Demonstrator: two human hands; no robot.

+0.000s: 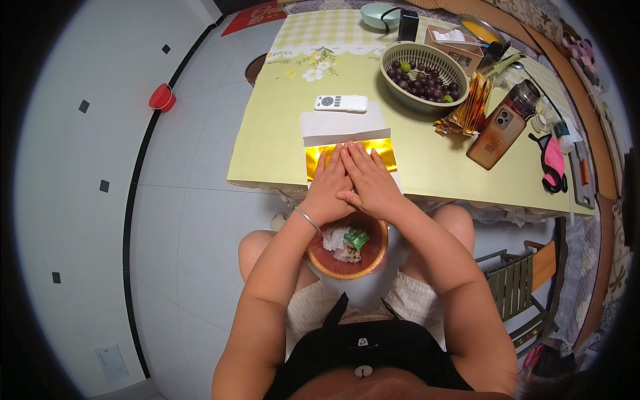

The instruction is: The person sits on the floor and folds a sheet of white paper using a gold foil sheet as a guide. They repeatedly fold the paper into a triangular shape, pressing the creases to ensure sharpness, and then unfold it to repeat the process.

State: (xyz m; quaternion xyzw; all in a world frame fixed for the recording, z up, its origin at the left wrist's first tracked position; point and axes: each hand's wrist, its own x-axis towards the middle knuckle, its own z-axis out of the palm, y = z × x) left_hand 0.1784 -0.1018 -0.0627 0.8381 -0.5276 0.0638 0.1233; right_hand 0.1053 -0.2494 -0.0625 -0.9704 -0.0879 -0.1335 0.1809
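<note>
A sheet of shiny gold foil paper point(381, 148) lies at the table's near edge, on top of white paper point(340, 125). My left hand point(329, 187) rests flat on the foil, fingers stretched forward, with a bangle on the wrist. My right hand point(371, 179) lies beside it and partly over it, its fingers also stretched flat on the foil. The two hands touch and hide the middle of the sheet. A white remote control point(341, 103) sits on the far end of the white paper.
Right of the paper stand a colander point(393, 83) of grapes, a bundle of folded gold foil point(472, 110), a phone point(495, 139) leaning on a bottle point(523, 99), and a pink-and-black eye mask point(552, 160). Between my knees is a bin point(319, 261) with rubbish. A folding chair point(512, 290) stands right.
</note>
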